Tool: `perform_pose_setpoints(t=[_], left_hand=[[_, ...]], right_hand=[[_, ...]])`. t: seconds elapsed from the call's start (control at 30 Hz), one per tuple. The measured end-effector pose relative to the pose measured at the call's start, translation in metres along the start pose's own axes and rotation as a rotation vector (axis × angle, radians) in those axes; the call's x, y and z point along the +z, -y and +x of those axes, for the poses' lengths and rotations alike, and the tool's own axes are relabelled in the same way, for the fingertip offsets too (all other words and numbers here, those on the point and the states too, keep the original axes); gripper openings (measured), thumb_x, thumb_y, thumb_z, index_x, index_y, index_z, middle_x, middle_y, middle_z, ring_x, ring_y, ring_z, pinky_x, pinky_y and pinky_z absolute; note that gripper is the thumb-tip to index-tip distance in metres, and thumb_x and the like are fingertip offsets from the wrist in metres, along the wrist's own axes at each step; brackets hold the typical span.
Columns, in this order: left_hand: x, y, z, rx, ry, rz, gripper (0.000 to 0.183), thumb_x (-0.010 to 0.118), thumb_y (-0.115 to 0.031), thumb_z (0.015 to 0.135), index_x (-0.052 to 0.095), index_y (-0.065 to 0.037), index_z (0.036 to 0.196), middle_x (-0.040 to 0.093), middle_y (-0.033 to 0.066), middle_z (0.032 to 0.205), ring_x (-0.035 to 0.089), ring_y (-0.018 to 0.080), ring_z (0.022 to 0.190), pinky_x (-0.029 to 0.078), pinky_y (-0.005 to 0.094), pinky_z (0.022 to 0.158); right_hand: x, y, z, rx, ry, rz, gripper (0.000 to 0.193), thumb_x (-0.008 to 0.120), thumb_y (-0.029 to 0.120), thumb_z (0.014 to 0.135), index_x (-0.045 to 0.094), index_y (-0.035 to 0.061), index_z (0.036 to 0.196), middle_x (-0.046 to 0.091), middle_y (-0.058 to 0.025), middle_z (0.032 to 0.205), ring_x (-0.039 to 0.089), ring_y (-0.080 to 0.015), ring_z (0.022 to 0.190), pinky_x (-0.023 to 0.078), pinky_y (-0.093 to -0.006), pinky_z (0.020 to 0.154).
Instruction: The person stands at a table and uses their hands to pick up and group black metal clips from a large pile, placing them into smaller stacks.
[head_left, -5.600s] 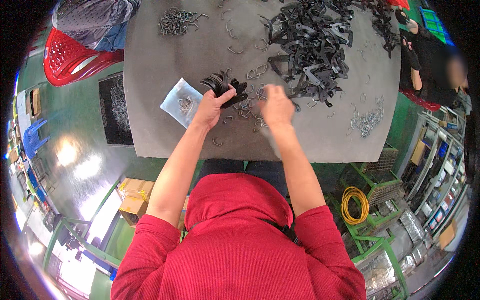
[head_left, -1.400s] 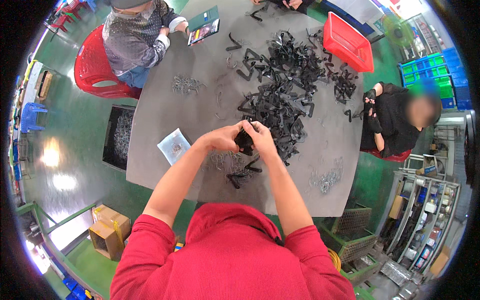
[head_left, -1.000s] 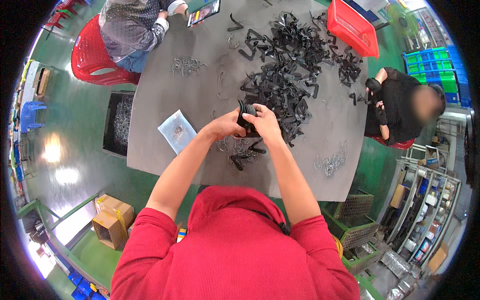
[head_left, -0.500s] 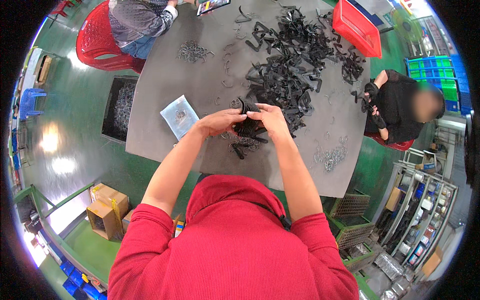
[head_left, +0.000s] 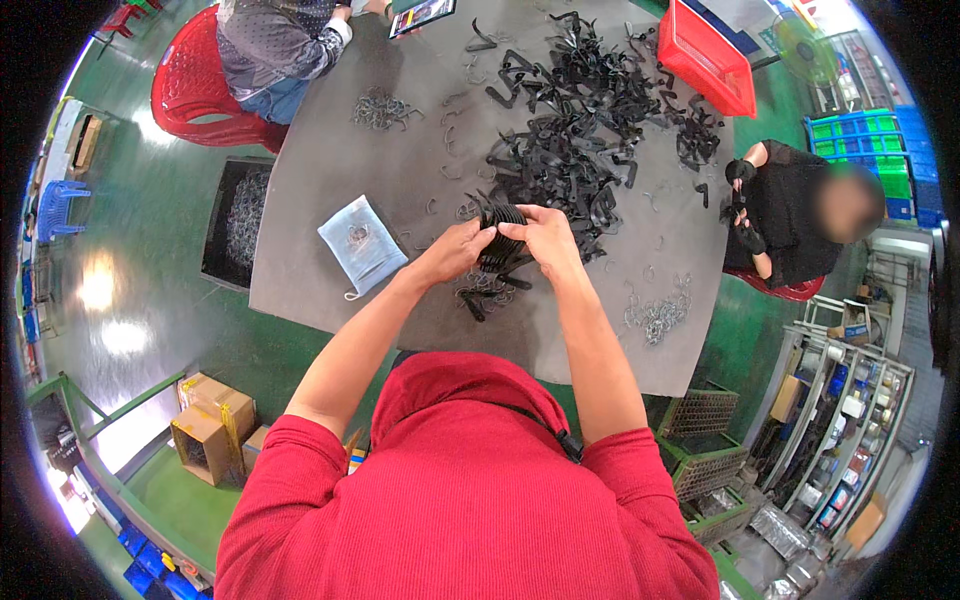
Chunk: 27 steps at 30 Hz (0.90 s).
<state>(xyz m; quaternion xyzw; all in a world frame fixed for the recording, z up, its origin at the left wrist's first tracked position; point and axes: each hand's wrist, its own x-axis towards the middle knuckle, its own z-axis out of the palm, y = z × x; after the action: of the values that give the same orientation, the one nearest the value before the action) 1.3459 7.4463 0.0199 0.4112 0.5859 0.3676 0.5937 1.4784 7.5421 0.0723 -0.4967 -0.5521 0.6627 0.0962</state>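
Stack of black brackets [head_left: 495, 257] clasped between left grip [head_left: 455, 250] and right grip [head_left: 545, 239], above worktop [head_left: 325, 165]. I make its long axis roughly fore-and-aft; pointing end unclear. Bracket heap [head_left: 570, 130] just beyond both.

Your flat grey tabletop [head_left: 330, 150]: black angular pieces [head_left: 570, 150] heaped from centre toward far edge; pale-blue rectangular bag [head_left: 375, 264] toward near-left corner; bent silver wire pieces [head_left: 658, 318] by right edge.

Bare left forearm [head_left: 362, 338] and bare right forearm [head_left: 588, 345] both reach forward, angling inward. Bare left grip [head_left: 455, 250] and bare right grip [head_left: 550, 242] are basically side by side, fingers closed, thumbs [head_left: 511, 231] pointing at each other, tips nearly meeting.
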Motion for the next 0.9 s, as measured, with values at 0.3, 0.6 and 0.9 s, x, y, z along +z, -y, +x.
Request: perform_pose_setpoints(t=[0.3, 0.6, 0.9], left_hand=[[-0.004, -0.044, -0.008, -0.059, 0.046, 0.149, 0.037, 0.042, -0.031, 0.086, 0.048, -0.001, 0.107, 0.056, 0.0119, 0.093, 0.051, 0.0176, 0.088, 0.042, 0.0309, 0.073], [0.007, -0.029, -0.006, 0.251, -0.045, 0.266, 0.052, 0.066, -0.012, 0.061, 0.044, 0.002, 0.106, 0.052, 0.0194, 0.1, 0.05, 0.0346, 0.097, 0.039, 0.0368, 0.082], [0.001, -0.022, 0.008, 0.164, 0.034, 0.476, 0.072, 0.061, -0.006, 0.056, 0.03, 0.005, 0.12, 0.054, 0.0236, 0.095, 0.052, 0.0329, 0.094, 0.041, 0.0354, 0.081]], right_hand=[[-0.002, -0.014, 0.011, -0.021, -0.091, 0.028, 0.029, 0.065, 0.004, 0.067, 0.06, -0.0049, 0.093, 0.06, -0.0053, 0.074, 0.052, -0.0106, 0.062, 0.041, -0.0253, 0.057], [0.009, -0.008, -0.002, 0.064, -0.041, 0.32, 0.034, 0.062, 0.005, 0.073, 0.052, -0.0029, 0.104, 0.059, -0.0071, 0.086, 0.056, -0.0149, 0.073, 0.044, -0.0259, 0.066], [0.03, -0.022, 0.0, -0.055, -0.192, 0.487, 0.046, 0.068, 0.011, 0.071, 0.046, 0.0012, 0.11, 0.055, -0.01, 0.097, 0.053, -0.0171, 0.087, 0.044, -0.029, 0.075]])
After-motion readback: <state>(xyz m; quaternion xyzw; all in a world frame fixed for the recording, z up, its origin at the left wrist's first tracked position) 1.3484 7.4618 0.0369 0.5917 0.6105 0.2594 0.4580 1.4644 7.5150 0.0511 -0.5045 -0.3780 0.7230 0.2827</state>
